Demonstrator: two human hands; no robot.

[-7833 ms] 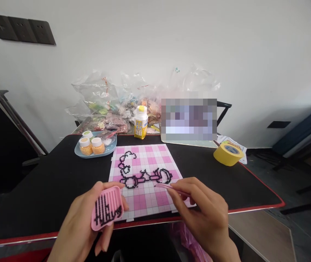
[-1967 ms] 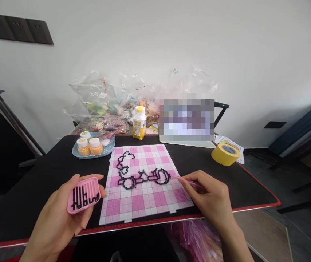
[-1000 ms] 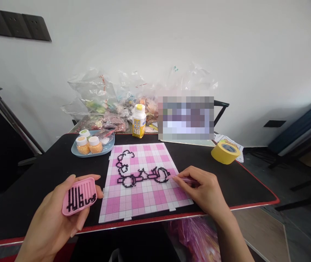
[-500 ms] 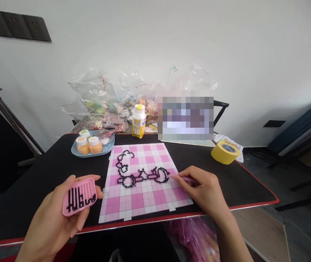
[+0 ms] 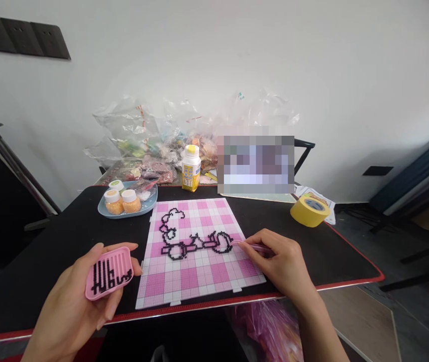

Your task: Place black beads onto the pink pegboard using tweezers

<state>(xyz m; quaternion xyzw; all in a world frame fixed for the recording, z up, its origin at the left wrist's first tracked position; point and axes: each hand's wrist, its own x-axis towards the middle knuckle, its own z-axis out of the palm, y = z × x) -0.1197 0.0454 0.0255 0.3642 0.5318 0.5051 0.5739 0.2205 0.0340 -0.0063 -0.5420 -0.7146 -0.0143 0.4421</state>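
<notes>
Pink tweezers (image 5: 238, 242) jut from the right grip (image 5: 279, 256) toward black beads (image 5: 190, 248).

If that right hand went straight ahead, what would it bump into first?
Probably the black bead loop on the checked board, by the tip of the pink tweezers; whether they touch is unclear.

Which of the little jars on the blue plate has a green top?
The rear jar. Its top looks green; the front left jar shows pale orange there, the front right jar mostly white.
</notes>
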